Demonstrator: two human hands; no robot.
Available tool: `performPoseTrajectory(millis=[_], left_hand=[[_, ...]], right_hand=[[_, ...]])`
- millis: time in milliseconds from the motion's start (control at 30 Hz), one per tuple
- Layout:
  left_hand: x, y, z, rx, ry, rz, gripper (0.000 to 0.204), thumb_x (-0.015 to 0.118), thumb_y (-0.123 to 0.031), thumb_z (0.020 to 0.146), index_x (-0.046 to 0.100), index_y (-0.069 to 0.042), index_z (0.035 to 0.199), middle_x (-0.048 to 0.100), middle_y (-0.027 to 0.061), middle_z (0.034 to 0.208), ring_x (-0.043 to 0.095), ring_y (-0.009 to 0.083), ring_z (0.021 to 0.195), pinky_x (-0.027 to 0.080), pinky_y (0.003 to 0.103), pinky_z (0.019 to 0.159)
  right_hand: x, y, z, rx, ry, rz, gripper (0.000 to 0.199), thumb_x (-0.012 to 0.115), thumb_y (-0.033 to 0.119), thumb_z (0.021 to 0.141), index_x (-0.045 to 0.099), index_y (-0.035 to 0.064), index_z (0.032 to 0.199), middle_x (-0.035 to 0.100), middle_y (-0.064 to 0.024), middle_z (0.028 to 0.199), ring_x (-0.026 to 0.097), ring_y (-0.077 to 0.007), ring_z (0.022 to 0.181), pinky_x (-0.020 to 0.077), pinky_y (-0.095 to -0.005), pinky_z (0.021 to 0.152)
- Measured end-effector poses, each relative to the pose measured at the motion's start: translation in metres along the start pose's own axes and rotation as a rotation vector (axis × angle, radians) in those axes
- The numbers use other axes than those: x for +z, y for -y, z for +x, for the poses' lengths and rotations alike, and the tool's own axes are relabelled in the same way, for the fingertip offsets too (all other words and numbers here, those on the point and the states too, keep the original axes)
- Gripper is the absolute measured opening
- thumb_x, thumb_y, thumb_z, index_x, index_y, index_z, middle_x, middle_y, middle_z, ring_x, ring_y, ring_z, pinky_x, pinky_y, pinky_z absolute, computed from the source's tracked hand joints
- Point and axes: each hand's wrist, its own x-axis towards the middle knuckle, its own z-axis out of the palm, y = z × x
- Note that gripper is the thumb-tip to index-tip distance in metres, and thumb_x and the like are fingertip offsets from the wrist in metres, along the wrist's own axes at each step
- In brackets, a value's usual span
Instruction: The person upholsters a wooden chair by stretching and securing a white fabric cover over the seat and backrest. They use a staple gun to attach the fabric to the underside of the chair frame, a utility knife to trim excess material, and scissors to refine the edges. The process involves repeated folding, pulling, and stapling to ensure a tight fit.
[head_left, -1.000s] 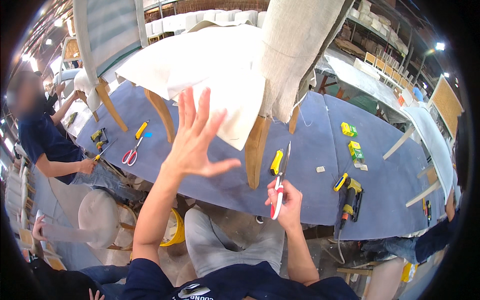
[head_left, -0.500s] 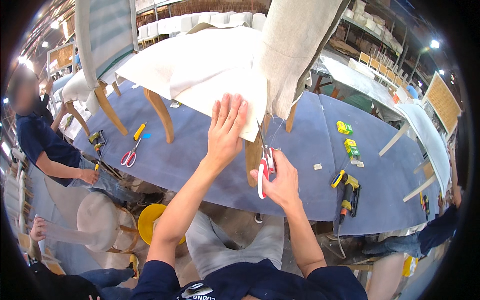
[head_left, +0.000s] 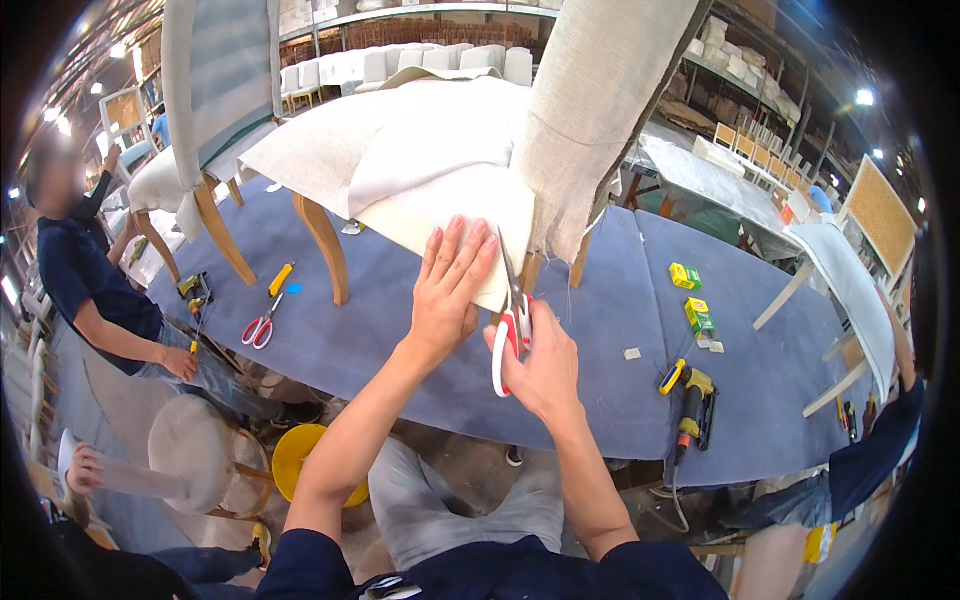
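Left hand [head_left: 450, 290]: open, fingers flat on the cream fabric [head_left: 450, 195] hanging off the chair seat.
Right hand [head_left: 545, 360]: closed around the red-handled scissors [head_left: 510, 320], blades pointing up at the fabric's edge, just right of the left hand.
Chair [head_left: 590, 110]: standing on the blue bench [head_left: 420, 340].
Other scissors [head_left: 262, 325]: on the bench, well left of the chair.
Staple gun [head_left: 692, 395]: on the bench, right of the chair.
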Motion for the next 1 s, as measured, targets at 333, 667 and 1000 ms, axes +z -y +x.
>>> performPoseTrajectory(millis=[333,667,1000], left_hand=[[-0.01,0.002,0.003,0.037,-0.023,-0.009,0.05,0.059,-0.006,0.09,0.065,-0.006,0.14,0.06,0.0112,0.15,0.048,0.0358,0.145,0.03,0.055,0.121],[-0.013,0.003,0.006,0.033,-0.01,-0.032,0.041,0.054,-0.008,0.099,0.066,-0.005,0.137,0.062,0.0113,0.147,0.05,0.0358,0.144,0.033,0.054,0.12],[-0.075,-0.003,0.071,-0.052,0.053,-0.201,0.034,0.073,-0.033,0.089,0.072,-0.005,0.107,0.071,0.0109,0.115,0.063,0.0306,0.113,0.041,0.042,0.098]], right_hand=[[-0.001,0.013,0.012,-0.004,-0.046,0.017,0.043,0.075,0.036,0.091,0.061,-0.0006,0.11,0.071,-0.0227,0.092,0.069,-0.046,0.084,0.0535,-0.0525,0.073],[-0.003,0.04,0.033,0.078,-0.044,-0.001,0.04,0.069,0.039,0.095,0.062,0.001,0.102,0.071,-0.0249,0.088,0.069,-0.0476,0.083,0.0529,-0.0546,0.073],[0.016,-0.02,-0.038,0.072,-0.063,0.195,0.031,0.084,0.024,0.087,0.065,0.0009,0.081,0.056,-0.0083,0.057,0.047,-0.0136,0.048,0.0401,-0.0327,0.049]])
